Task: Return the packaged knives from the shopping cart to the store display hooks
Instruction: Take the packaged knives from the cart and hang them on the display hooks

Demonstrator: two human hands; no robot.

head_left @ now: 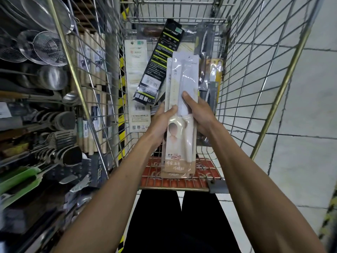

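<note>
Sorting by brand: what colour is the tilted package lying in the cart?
Black with yellow-green stripes; head view.

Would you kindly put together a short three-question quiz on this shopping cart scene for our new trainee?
1. True or false: both the left hand and the right hand grip the pale knife packages.
2. Multiple choice: the black package with green stripes is (a) on a display hook, (b) lying in the shopping cart, (c) on the floor.
3. Fill in: the shelves with the metal strainers stand on the person's ____ side.

Key: 1 true; 2 b; 3 left.
</note>
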